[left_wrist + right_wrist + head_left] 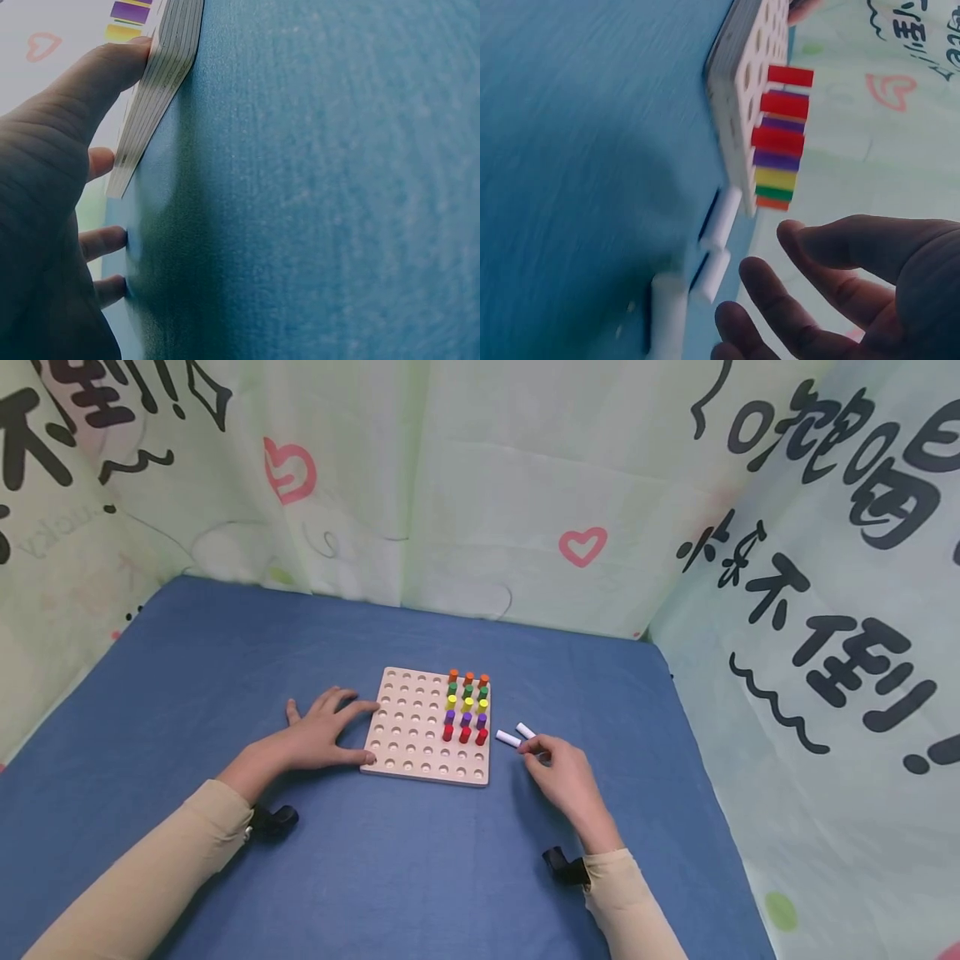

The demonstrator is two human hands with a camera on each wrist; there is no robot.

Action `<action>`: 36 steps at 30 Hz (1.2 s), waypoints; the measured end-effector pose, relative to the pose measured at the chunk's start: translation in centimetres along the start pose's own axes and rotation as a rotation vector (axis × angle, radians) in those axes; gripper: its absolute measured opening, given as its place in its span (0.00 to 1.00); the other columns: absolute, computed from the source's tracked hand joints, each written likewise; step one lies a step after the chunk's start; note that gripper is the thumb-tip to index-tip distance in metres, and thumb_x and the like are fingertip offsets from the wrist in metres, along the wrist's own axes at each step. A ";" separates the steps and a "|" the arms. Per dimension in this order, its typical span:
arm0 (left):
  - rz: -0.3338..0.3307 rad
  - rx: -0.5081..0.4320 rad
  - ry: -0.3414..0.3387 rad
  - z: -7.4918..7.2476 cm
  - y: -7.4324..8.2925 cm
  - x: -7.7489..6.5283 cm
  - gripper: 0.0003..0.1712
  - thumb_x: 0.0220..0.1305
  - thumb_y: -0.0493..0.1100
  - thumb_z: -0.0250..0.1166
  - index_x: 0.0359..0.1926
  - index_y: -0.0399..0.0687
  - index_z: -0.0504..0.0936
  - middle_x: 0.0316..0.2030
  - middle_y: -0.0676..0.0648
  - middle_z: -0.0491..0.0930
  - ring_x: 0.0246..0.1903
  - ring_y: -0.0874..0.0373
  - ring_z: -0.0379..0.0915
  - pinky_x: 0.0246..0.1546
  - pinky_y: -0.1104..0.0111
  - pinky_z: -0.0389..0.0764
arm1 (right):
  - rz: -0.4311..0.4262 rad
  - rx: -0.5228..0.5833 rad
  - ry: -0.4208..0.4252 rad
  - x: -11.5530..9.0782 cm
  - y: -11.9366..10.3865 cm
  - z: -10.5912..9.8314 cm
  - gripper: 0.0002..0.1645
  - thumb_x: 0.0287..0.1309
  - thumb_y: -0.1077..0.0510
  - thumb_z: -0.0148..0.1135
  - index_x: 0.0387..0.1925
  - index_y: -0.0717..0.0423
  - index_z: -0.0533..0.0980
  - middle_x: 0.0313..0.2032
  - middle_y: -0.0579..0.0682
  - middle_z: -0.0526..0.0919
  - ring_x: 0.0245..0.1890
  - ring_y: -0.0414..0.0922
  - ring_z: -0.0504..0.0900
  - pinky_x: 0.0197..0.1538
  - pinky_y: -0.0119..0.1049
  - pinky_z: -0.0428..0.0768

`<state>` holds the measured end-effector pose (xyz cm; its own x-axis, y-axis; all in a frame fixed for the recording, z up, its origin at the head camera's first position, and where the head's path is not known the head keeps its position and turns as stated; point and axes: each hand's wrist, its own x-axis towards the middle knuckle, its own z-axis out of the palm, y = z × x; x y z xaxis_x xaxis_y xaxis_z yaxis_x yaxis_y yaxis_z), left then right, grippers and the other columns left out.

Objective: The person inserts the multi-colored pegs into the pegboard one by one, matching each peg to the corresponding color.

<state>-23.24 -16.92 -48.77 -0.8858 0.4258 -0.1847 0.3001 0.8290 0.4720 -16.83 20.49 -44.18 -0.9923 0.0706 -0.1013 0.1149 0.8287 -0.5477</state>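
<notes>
A pale wooden pegboard point(411, 722) with rows of round holes lies on the blue cloth. At its right side stand short rows of orange pegs point(469, 678), green pegs point(468, 691), yellow pegs point(468, 704), purple pegs point(467, 720) and red pegs point(465, 735). My left hand point(322, 735) touches the board's left edge with thumb and index finger, its fingers spread. My right hand point(561, 772) hovers right of the board over loose white pegs point(507, 738). The right wrist view shows three of these, one white peg point(667, 315) nearest, and nothing between the fingers.
Blue cloth point(420, 868) covers the table around the board. Pale printed curtains point(480, 485) with hearts and dark lettering stand behind it and at both sides. A dark wrist device point(273, 821) sits by the left cuff, another wrist device point(564, 866) by the right.
</notes>
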 end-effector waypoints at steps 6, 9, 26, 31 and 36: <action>-0.005 -0.003 -0.005 -0.1 0.1 0.0 0.54 0.57 0.76 0.69 0.79 0.66 0.61 0.80 0.37 0.48 0.80 0.29 0.32 0.59 0.16 0.26 | -0.073 -0.060 -0.008 -0.6 1.9 -0.9 0.13 0.60 0.68 0.62 0.43 0.56 0.86 0.50 0.59 0.85 0.43 0.53 0.80 0.47 0.48 0.78; 0.003 -0.004 -0.001 -0.1 0.1 0.0 0.53 0.57 0.76 0.68 0.79 0.66 0.62 0.79 0.36 0.49 0.79 0.28 0.33 0.58 0.16 0.27 | -0.087 -0.083 -0.032 -0.8 2.5 -1.0 0.14 0.57 0.71 0.63 0.43 0.58 0.86 0.50 0.61 0.84 0.45 0.55 0.79 0.49 0.52 0.78; 0.005 -0.002 0.000 -0.3 0.4 -0.1 0.52 0.58 0.76 0.68 0.78 0.65 0.62 0.79 0.36 0.50 0.79 0.28 0.33 0.58 0.15 0.28 | 0.036 -0.048 -0.099 -1.0 2.8 0.3 0.05 0.58 0.62 0.74 0.36 0.55 0.84 0.33 0.50 0.82 0.31 0.45 0.76 0.35 0.37 0.75; 0.000 0.000 0.001 -0.2 0.2 -0.2 0.53 0.58 0.76 0.68 0.78 0.66 0.62 0.79 0.37 0.50 0.79 0.28 0.33 0.57 0.15 0.28 | 0.029 -0.021 -0.069 -0.9 2.7 0.6 0.06 0.58 0.60 0.72 0.36 0.55 0.82 0.31 0.49 0.82 0.31 0.44 0.76 0.34 0.36 0.73; 0.009 -0.004 0.004 -0.2 0.2 -0.1 0.53 0.58 0.76 0.68 0.78 0.66 0.62 0.79 0.36 0.50 0.79 0.28 0.33 0.57 0.15 0.28 | 0.018 0.020 -0.043 -0.8 2.4 0.9 0.07 0.59 0.61 0.71 0.39 0.54 0.82 0.32 0.48 0.82 0.30 0.42 0.77 0.34 0.35 0.74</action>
<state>-23.13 -16.83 -48.49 -0.8844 0.4318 -0.1768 0.3069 0.8237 0.4767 -15.70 21.95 -46.16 -0.9872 0.0613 -0.1469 0.1343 0.8162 -0.5620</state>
